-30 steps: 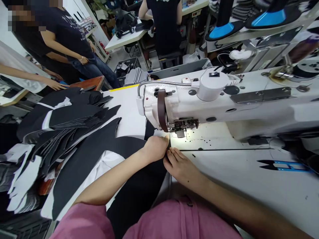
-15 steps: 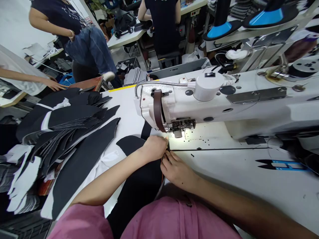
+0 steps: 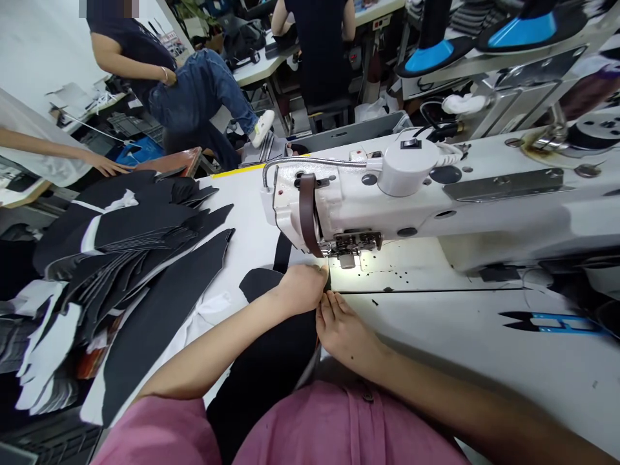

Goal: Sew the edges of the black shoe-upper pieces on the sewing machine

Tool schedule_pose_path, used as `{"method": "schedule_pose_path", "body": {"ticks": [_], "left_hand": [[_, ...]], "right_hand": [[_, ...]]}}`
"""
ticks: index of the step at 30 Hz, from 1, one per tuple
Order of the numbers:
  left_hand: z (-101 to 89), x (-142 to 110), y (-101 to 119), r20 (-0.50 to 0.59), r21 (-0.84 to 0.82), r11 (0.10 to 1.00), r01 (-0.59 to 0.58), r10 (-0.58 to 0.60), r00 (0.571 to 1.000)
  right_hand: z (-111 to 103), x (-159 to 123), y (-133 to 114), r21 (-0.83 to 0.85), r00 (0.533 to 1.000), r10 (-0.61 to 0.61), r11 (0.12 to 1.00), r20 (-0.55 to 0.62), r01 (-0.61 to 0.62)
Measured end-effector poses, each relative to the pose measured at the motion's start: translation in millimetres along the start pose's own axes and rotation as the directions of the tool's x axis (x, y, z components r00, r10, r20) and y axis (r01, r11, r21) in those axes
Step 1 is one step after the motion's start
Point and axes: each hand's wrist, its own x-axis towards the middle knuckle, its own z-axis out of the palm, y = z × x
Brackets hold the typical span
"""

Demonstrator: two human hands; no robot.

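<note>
A black fabric piece [image 3: 271, 365] lies under both hands at the sewing machine [image 3: 334, 200] and runs down onto my lap. My left hand [image 3: 301, 290] is closed on it just in front of the lit needle area, the fingertips close to the presser foot. Close behind, my right hand [image 3: 345, 326] has its fingers together at the right edge of the same piece, gripping it near the seam line. A thin orange line shows along that edge below the fingers. The needle itself is hidden behind the machine head and my left hand.
Stacked black cut pieces [image 3: 140, 226] fill the left side, with a single long piece [image 3: 169, 323] nearer me. Blue thread snips [image 3: 552, 321] lie on the right of the table. Thread cones [image 3: 429, 58] stand behind the machine. Other people are at the back and far left.
The black fabric has shifted slightly right and forward under my left hand. My right fingers have straightened a little along its edge. A person behind has swung a leg to the right.
</note>
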Motion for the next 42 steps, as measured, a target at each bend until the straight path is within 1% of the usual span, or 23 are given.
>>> {"method": "schedule_pose_path", "body": {"ticks": [5, 10, 13, 17, 19, 21, 24, 27, 30, 33, 36, 39, 41, 42], "left_hand": [[2.6, 2.0, 0.4, -0.020, -0.008, 1.000, -0.011, 0.011, 1.000], [-1.8, 1.1, -1.8, 0.032, -0.003, 1.000, 0.006, -0.006, 0.999], [-6.6, -1.8, -4.0, 0.050, -0.008, 1.000, -0.001, 0.002, 0.999], [-9.7, -4.0, -4.7, 0.102, -0.048, 0.999, -0.004, 0.009, 0.995], [-8.8, -3.2, -4.1, 0.094, -0.061, 0.998, 0.005, 0.001, 0.996], [-6.8, -1.3, -3.7, 0.065, -0.067, 0.998, 0.012, -0.007, 0.998], [-3.9, 1.2, -5.0, 0.027, -0.069, 0.998, -0.006, 0.008, 1.000], [-3.3, 1.2, -7.5, 0.026, -0.066, 0.997, -0.037, 0.038, 0.999], [-4.8, -0.6, -8.6, 0.050, -0.087, 0.996, -0.037, 0.042, 0.998], [-6.4, -2.0, -7.2, 0.058, -0.113, 0.993, -0.032, 0.038, 0.998], [-4.5, -1.5, -4.3, 0.053, -0.120, 0.993, -0.021, 0.027, 0.998], [1.9, -0.5, -1.6, 0.023, -0.112, 0.994, -0.007, 0.010, 1.000], [6.5, -1.2, -0.6, 0.005, -0.095, 0.995, -0.009, 0.009, 1.000], [8.1, -2.1, -0.4, 0.000, -0.086, 0.996, -0.014, 0.015, 1.000]], "right_hand": [[2.0, 4.5, 2.5, 0.010, 0.999, 0.035, 0.999, 0.009, -0.035], [-0.2, 6.6, -0.2, 0.013, 0.999, 0.052, 0.999, 0.011, -0.053], [-3.3, 3.5, -4.4, 0.032, 0.998, 0.054, 0.998, 0.034, -0.055], [0.0, 4.1, -1.9, 0.048, 0.998, 0.047, 0.998, 0.048, -0.049], [4.1, 6.7, 1.8, 0.028, 0.997, 0.063, 0.998, 0.033, -0.064], [7.3, 9.2, 4.7, 0.012, 0.996, 0.088, 0.996, 0.010, -0.088], [6.2, 9.3, 5.4, 0.018, 0.996, 0.094, 0.995, -0.002, -0.094], [-2.1, 6.0, 3.9, 0.065, 0.996, 0.083, 0.994, 0.018, -0.084], [-9.2, 3.9, 4.9, 0.160, 0.991, 0.119, 0.979, 0.060, -0.127], [-6.8, 4.9, 8.7, 0.215, 0.986, 0.137, 0.964, 0.090, -0.154], [2.1, 5.2, 11.0, 0.217, 0.991, 0.113, 0.968, 0.068, -0.125], [7.0, 1.1, 9.9, 0.226, 0.992, 0.127, 0.966, 0.003, -0.124], [5.2, -3.4, 8.7, 0.279, 0.988, 0.148, 0.951, -0.038, -0.132], [3.3, -5.6, 8.4, 0.323, 0.986, 0.164, 0.936, -0.037, -0.143]]}}
